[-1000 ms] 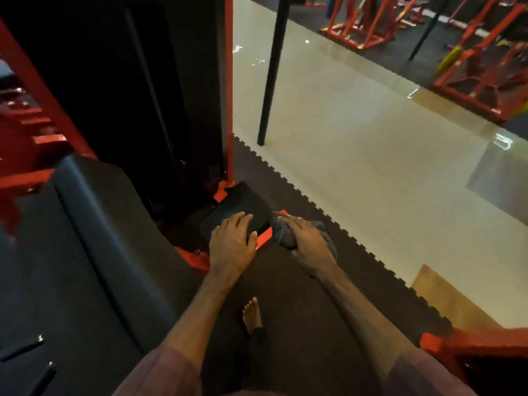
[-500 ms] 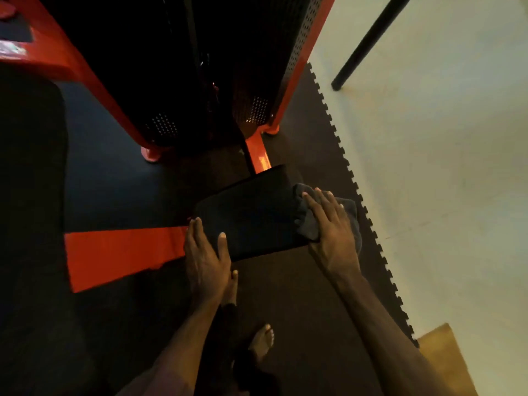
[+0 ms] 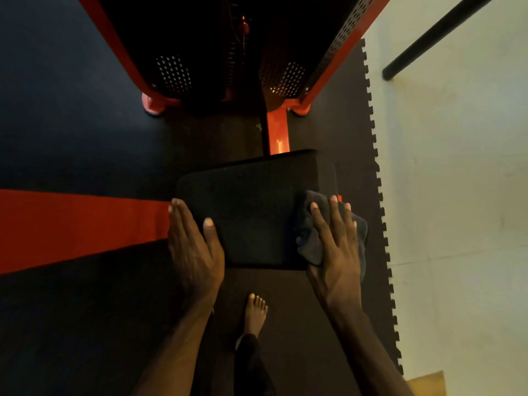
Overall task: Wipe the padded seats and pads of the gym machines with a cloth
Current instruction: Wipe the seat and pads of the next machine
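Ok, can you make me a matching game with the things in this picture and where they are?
Things:
1. cloth
2. left hand
3. bare foot
4. black pole

Places:
A. on the pale floor, top right
B. under the right hand
C. on the mat below the pad
D. at the pad's left edge

Pairs: 1-B, 2-D, 3-C, 4-A

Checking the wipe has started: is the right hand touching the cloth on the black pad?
Touching. The head view shows the right hand lying flat on the cloth.
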